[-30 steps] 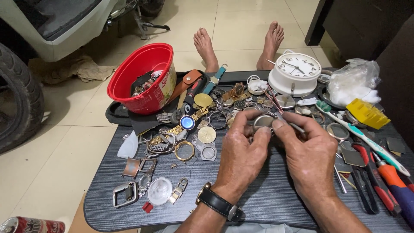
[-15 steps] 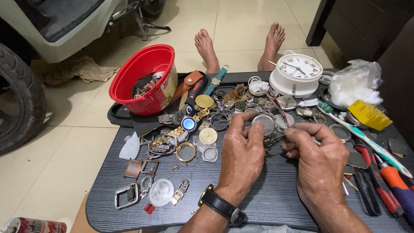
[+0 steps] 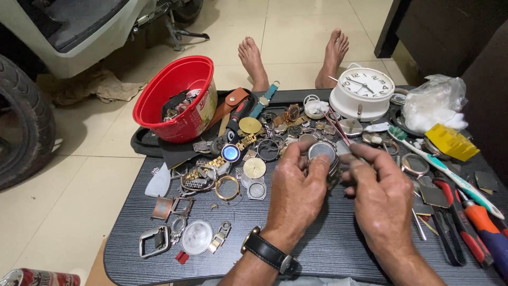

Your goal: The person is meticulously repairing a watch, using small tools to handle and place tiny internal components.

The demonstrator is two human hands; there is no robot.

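Observation:
My left hand, with a black wristwatch on its wrist, grips a round metal watch case above the dark table. My right hand holds thin tweezers whose shaft slants up and away past the case. Both hands hover close together over the middle of the table. Watch parts, dials and bracelets lie scattered just left of the left hand.
A red plastic bucket of parts stands at the back left. A white alarm clock, a plastic bag, a yellow block, a toothbrush and red-handled tools fill the right. My bare feet rest beyond the table.
The hands have drawn slightly toward me with the case and tweezers; the right hand has shifted a little to the right. The view has tilted slightly.

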